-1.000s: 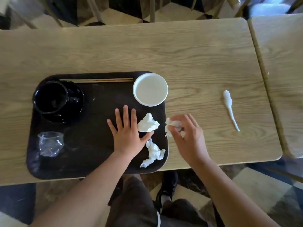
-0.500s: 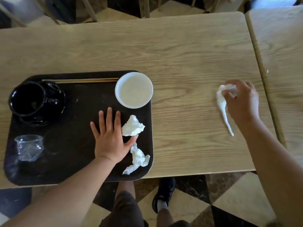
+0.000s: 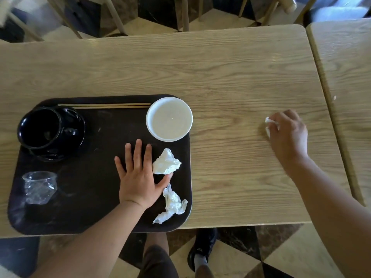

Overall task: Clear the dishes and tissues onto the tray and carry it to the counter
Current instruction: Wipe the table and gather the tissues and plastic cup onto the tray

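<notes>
A dark tray [image 3: 90,213] lies on the wooden table [image 3: 220,77] at the left. On it stand a black cup on a saucer [image 3: 48,131], a clear plastic cup [image 3: 39,186], chopsticks [image 3: 104,105] along the far rim, a white bowl [image 3: 169,119] and two crumpled tissues [image 3: 166,162] [image 3: 172,204]. My left hand [image 3: 138,175] rests flat on the tray, fingers spread, beside the tissues. My right hand [image 3: 287,135] is on the table at the right, closed around white tissue [image 3: 269,125], most of it hidden in the fist.
A second wooden table [image 3: 347,77] adjoins on the right with a narrow gap between. Chair legs [image 3: 184,13] stand beyond the far edge. My legs and a black shoe [image 3: 202,249] show below the near edge on a checkered floor.
My right hand went from the tray's right edge out to the long twisted tissue on the table and bunched it up in its fingers. My left hand stayed flat on the tray.
</notes>
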`<state>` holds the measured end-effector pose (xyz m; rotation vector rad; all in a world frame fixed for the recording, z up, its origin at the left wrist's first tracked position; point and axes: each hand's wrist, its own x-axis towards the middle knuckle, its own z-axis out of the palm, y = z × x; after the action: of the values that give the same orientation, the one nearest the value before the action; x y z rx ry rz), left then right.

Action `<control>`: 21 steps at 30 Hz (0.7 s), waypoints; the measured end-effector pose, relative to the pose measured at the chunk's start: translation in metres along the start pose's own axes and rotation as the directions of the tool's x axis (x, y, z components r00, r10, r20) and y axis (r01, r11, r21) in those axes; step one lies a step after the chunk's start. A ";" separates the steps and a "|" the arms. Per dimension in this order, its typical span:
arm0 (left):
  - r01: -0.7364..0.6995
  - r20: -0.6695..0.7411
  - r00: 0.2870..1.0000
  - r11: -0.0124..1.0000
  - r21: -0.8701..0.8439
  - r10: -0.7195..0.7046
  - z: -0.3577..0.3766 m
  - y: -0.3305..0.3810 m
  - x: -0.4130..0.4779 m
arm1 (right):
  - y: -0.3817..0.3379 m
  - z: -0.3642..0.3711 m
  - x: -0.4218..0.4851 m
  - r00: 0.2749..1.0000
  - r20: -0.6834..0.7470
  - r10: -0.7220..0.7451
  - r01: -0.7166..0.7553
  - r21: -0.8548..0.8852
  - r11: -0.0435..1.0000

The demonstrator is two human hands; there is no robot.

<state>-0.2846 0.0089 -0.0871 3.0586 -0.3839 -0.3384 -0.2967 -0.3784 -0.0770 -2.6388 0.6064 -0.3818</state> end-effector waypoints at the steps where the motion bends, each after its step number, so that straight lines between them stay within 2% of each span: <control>1: -0.001 0.000 1.000 1.000 -0.006 0.001 0.000 0.000 0.000 | -0.004 0.000 -0.013 0.999 0.001 -0.051 0.051 0.002 0.999; 4: 0.001 0.007 1.000 1.000 -0.006 -0.001 -0.001 0.000 0.000 | -0.017 -0.005 -0.063 0.978 0.061 -0.199 0.196 0.048 0.979; 8: 0.004 0.009 1.000 1.000 -0.001 -0.004 -0.001 0.001 0.000 | -0.030 -0.020 -0.138 0.912 0.231 -0.340 0.318 0.128 0.939; 11: 0.006 0.011 1.000 1.000 -0.011 -0.005 0.000 0.001 -0.001 | -0.027 -0.035 -0.176 0.793 0.434 -0.427 0.373 0.209 0.904; 13: 0.003 0.016 1.000 1.000 -0.012 -0.003 -0.001 0.001 -0.001 | -0.022 -0.045 -0.184 0.699 0.566 -0.437 0.352 0.259 0.899; 14: 0.001 0.014 1.000 1.000 -0.013 -0.001 0.000 0.000 -0.002 | -0.019 -0.051 -0.182 0.678 0.594 -0.432 0.337 0.272 0.902; 15: -0.001 0.009 1.000 1.000 -0.014 0.002 0.001 0.000 -0.002 | -0.016 -0.056 -0.175 0.684 0.597 -0.419 0.316 0.274 0.908; 17: -0.007 0.002 1.000 1.000 -0.010 0.007 0.002 -0.001 -0.001 | -0.013 -0.063 -0.151 0.751 0.537 -0.383 0.295 0.245 0.923; 21: -0.008 -0.027 1.000 1.000 -0.008 0.008 0.005 -0.003 -0.002 | -0.001 -0.059 -0.075 0.937 0.266 -0.228 0.195 0.145 0.970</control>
<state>-0.2869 0.0124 -0.0916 3.0490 -0.3926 -0.2981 -0.3820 -0.3617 -0.0374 -2.5853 0.2021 -0.0932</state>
